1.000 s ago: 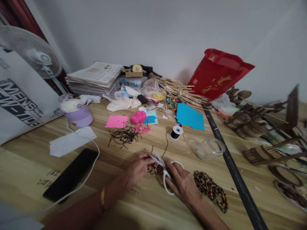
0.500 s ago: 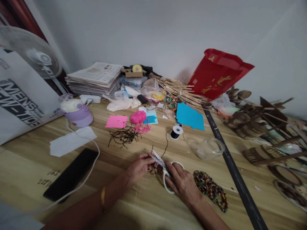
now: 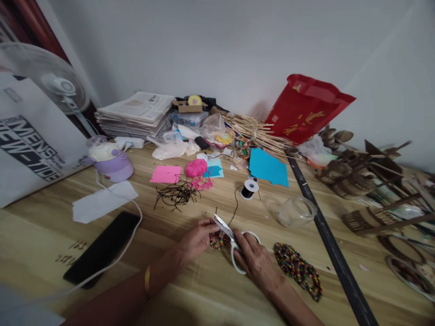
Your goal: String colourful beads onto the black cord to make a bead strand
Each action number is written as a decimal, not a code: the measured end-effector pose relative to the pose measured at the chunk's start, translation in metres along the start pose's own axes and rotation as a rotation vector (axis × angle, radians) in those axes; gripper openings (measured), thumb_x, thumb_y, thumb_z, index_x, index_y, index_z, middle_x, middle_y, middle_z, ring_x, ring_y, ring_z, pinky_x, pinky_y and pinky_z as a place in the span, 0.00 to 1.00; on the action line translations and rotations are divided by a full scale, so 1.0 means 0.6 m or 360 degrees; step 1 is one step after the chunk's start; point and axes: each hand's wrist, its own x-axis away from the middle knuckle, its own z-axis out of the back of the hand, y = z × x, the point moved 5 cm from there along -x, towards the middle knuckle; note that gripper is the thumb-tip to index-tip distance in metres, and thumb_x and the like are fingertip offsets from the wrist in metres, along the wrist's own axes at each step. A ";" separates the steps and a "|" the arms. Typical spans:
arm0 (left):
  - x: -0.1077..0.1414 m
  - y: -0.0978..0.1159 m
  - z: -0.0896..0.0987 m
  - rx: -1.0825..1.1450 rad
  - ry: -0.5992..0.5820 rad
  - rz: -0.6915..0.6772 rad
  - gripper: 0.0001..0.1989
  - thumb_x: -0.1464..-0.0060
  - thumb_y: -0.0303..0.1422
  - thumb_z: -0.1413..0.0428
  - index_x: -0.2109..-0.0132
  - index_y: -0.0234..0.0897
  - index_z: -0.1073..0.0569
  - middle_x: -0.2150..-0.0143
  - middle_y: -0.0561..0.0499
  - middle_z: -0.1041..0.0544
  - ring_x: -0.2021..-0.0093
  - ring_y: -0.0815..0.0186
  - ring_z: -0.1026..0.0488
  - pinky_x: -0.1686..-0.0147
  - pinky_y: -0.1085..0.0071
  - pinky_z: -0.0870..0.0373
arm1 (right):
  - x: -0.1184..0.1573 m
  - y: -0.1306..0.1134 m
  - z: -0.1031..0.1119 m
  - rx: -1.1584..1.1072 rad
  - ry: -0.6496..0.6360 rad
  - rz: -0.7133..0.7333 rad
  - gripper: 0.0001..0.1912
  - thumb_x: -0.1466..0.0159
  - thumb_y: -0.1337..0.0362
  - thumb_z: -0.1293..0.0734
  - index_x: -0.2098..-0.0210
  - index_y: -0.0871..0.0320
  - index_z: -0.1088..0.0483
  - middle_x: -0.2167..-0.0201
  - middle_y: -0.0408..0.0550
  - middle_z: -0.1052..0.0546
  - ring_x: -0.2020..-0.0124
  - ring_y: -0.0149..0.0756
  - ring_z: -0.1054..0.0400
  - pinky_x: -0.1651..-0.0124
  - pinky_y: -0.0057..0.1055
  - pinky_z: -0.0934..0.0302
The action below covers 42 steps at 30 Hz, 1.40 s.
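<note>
My left hand (image 3: pixel 196 239) pinches a small string of multicoloured beads (image 3: pixel 216 242), with a short end of dark cord standing up by its fingertips. White-handled scissors (image 3: pixel 237 257) are in my right hand (image 3: pixel 257 258). Their blades lie close together at the cord end, just beside my left fingertips. From the beads a black cord (image 3: pixel 236 206) runs up to a white spool of black cord (image 3: pixel 249 189). To the right of my right hand lies a heap of beaded strands (image 3: pixel 298 270).
Behind my hands are black cord scraps (image 3: pixel 178 194), pink yarn (image 3: pixel 196 168) and blue paper (image 3: pixel 268 167). A glass jar (image 3: pixel 297 212) stands at the right, near a black strip (image 3: pixel 331 242). On the left lie a black phone (image 3: pixel 103 249) and a white cable (image 3: pixel 134 226).
The scissor blades have closed together at the cord end. Both hands stay in nearly the same place, and the whole view has shifted slightly.
</note>
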 end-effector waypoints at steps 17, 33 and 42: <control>-0.002 0.064 0.009 -0.0168 0.0088 -0.0274 0.10 0.63 0.23 0.34 0.69 0.30 0.25 0.75 0.51 0.24 0.74 0.70 0.27 0.72 0.75 0.34 | 0.023 -0.115 0.054 -0.0040 -0.0479 0.0463 0.14 0.37 0.62 0.37 0.53 0.60 0.35 0.69 0.48 0.24 0.71 0.37 0.32 0.73 0.30 0.40; 0.026 0.029 -0.032 -0.0416 -0.0157 -0.0082 0.10 0.62 0.26 0.34 0.69 0.30 0.26 0.74 0.48 0.22 0.72 0.66 0.24 0.69 0.73 0.32 | -0.024 -0.039 0.069 -0.0944 0.0010 -0.0432 0.07 0.36 0.65 0.39 0.58 0.56 0.39 0.65 0.47 0.28 0.73 0.30 0.33 0.71 0.26 0.37; 0.026 0.028 -0.041 -0.0925 -0.0237 -0.0235 0.11 0.60 0.33 0.34 0.71 0.29 0.25 0.79 0.51 0.25 0.79 0.72 0.31 0.76 0.76 0.37 | -0.033 -0.012 0.008 -0.1854 0.0002 -0.0825 0.14 0.38 0.53 0.36 0.63 0.59 0.36 0.75 0.41 0.32 0.76 0.27 0.39 0.75 0.22 0.45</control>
